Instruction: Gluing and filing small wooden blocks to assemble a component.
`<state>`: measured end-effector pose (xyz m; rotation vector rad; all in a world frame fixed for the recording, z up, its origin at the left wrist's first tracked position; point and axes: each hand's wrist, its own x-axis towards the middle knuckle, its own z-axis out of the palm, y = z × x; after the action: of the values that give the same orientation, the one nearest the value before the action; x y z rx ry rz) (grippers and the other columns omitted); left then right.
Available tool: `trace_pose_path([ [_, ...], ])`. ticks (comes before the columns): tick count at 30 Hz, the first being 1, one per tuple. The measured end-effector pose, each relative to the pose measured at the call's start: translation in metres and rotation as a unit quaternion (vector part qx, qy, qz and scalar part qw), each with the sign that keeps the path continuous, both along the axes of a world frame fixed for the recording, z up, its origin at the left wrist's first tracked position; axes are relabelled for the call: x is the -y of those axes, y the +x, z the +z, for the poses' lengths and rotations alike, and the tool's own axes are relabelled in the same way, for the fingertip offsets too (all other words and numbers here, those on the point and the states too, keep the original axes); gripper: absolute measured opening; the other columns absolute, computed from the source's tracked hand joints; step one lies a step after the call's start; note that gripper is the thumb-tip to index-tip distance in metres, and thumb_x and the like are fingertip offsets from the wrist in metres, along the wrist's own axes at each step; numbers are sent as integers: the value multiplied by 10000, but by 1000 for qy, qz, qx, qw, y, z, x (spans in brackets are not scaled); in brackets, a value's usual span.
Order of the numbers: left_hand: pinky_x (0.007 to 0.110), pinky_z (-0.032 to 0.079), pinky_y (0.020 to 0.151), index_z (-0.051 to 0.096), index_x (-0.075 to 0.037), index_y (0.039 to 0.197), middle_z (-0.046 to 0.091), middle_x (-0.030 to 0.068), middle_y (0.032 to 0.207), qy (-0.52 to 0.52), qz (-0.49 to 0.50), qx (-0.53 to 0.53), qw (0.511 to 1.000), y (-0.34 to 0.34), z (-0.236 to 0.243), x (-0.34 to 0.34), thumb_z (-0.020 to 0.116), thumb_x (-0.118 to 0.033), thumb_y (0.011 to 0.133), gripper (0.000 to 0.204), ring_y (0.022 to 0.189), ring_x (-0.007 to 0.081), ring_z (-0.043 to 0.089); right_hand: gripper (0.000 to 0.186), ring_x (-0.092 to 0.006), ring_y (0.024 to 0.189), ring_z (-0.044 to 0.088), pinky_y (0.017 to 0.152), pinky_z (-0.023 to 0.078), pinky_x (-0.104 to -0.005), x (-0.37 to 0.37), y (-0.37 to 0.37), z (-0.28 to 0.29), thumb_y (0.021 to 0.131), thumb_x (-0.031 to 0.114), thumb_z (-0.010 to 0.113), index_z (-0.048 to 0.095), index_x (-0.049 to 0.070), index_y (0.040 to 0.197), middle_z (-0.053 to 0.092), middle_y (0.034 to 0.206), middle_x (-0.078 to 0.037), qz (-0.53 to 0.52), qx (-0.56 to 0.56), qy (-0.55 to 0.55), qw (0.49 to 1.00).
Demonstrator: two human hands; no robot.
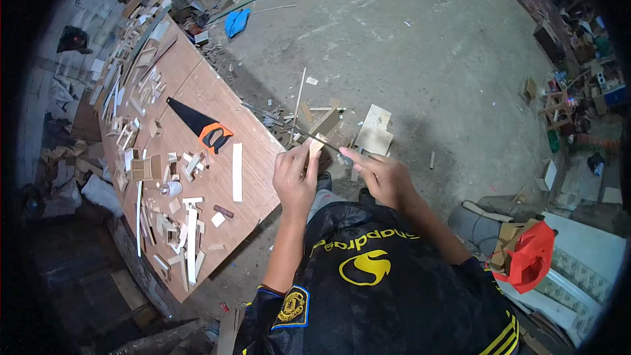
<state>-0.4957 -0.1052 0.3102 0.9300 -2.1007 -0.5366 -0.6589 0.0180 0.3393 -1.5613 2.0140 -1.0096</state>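
My left hand grips a small pale wooden piece between thumb and fingers, in front of my body. My right hand is closed on a long, thin dark metal tool, like a file or narrow blade, which lies across the wooden piece and points up and left. A handsaw with an orange and black handle lies on the plywood worktop to my left, beside a pale wooden strip.
Many wood offcuts and a small bottle lie on the worktop. Boards and scraps are on the concrete floor ahead. A blue cloth lies farther off. A red bag sits at right, near clutter along the wall.
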Motion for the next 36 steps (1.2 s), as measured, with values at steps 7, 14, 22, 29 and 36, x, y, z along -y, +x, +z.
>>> trace_pose_path([
  [7, 354, 492, 770, 707, -23, 1057, 678, 104, 935, -34, 28, -7, 999, -20, 20, -39, 750, -22, 757, 304, 836, 267, 595, 422, -314, 604, 560, 567, 453, -374, -26, -23, 4, 871, 72, 602, 637, 205, 1270, 570, 717, -161, 17, 50, -101, 993],
  [14, 348, 502, 756, 706, -18, 1061, 684, 105, 939, -13, 44, -10, 999, -26, 24, -54, 754, -25, 763, 302, 829, 253, 605, 424, -318, 590, 552, 548, 446, -400, -37, -35, -2, 888, 103, 583, 621, 227, 1291, 542, 687, -137, 39, 25, -104, 993],
  [22, 343, 509, 758, 710, -7, 1070, 693, 131, 935, 41, 68, -25, 996, -25, 26, -58, 740, -76, 803, 277, 828, 252, 634, 456, -301, 551, 547, 523, 432, -407, -35, -35, 2, 892, 120, 575, 597, 283, 1317, 522, 656, -118, 47, -10, -82, 996],
  [29, 355, 511, 733, 706, 13, 1052, 696, 159, 903, 86, 75, -26, 993, -26, 27, -55, 726, -88, 819, 255, 782, 274, 641, 478, -312, 593, 603, 536, 482, -420, -30, -34, 5, 887, 147, 581, 570, 309, 1336, 575, 671, -110, 41, -36, -52, 997],
  [36, 331, 502, 658, 699, 40, 1035, 682, 159, 848, 80, 83, -13, 993, -9, 9, -51, 733, -66, 822, 240, 729, 246, 631, 386, -332, 631, 607, 540, 478, -438, -25, -24, -22, 953, 287, 517, 561, 379, 1326, 568, 696, -129, 55, 7, -47, 997],
])
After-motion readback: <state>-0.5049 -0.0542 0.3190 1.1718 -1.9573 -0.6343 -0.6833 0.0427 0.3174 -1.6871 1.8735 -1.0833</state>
